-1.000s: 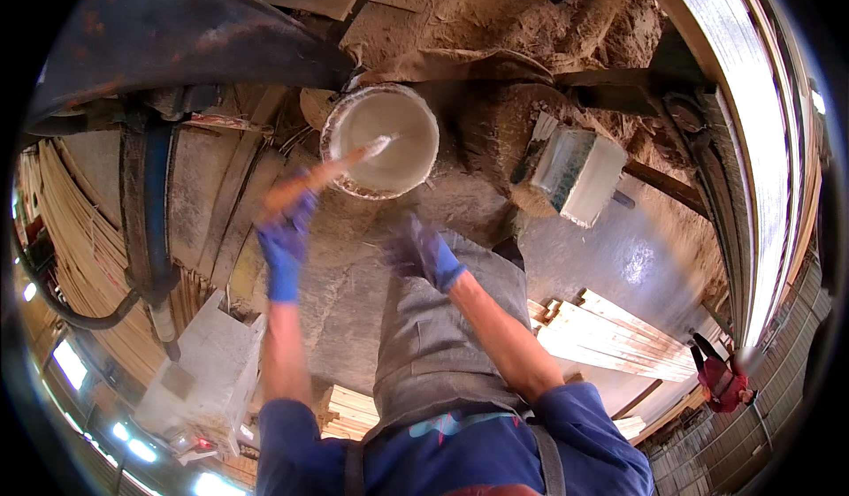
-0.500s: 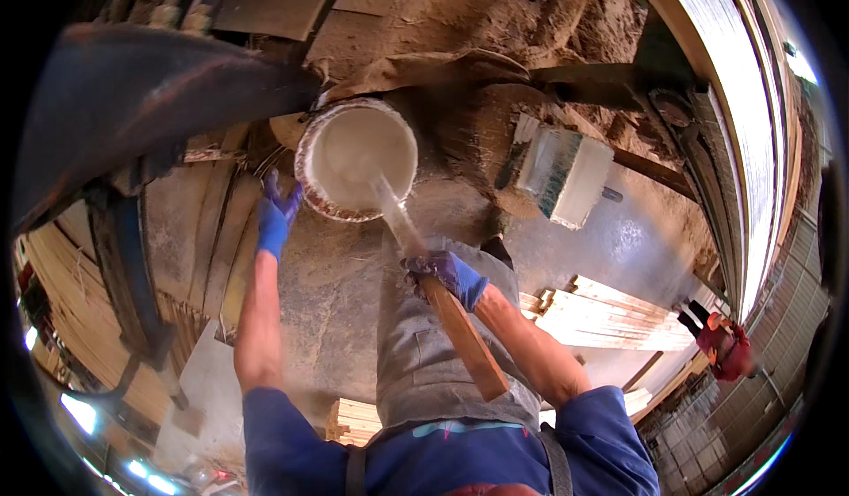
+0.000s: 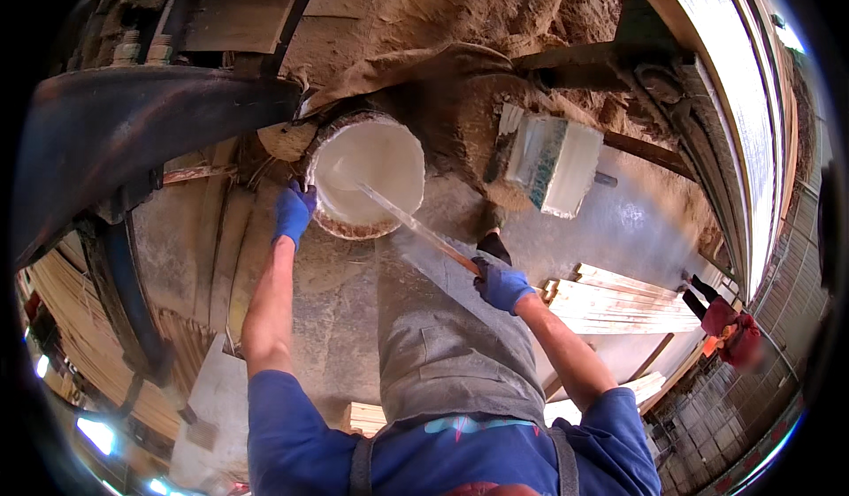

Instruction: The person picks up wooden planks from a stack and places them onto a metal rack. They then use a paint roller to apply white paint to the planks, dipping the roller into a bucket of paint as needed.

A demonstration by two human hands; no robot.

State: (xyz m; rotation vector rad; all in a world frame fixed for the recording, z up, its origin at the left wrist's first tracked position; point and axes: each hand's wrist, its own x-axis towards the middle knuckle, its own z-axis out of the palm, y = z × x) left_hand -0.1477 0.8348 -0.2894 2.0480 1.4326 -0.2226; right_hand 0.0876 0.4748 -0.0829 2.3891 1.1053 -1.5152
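Observation:
A round bucket (image 3: 323, 217) with a crusted rim stands before me, holding a whitish liquid (image 3: 376, 156). My left hand (image 3: 294, 211), in a blue glove, is at the bucket's left side with its fingers closed on the rim. My right hand (image 3: 504, 286), also gloved in blue, is wrapped round the near end of a long wooden stick (image 3: 431, 235). The stick slants up to the left over the bucket's near rim. Its far part is coated white, and its tip dips into the liquid.
A dark curved metal beam (image 3: 159, 125) juts in from the left. Right of the bucket sits a rectangular container crusted white (image 3: 570, 169). Sawdust (image 3: 398, 19) is heaped beyond. Stacked boards (image 3: 619, 301) lie at the right, where another person (image 3: 734, 332) stands farther off.
My left hand has gone from spread fingers beside the bucket to closing on its rim. My right hand has moved right and grips the stick nearer its end; the stick slants more sideways.

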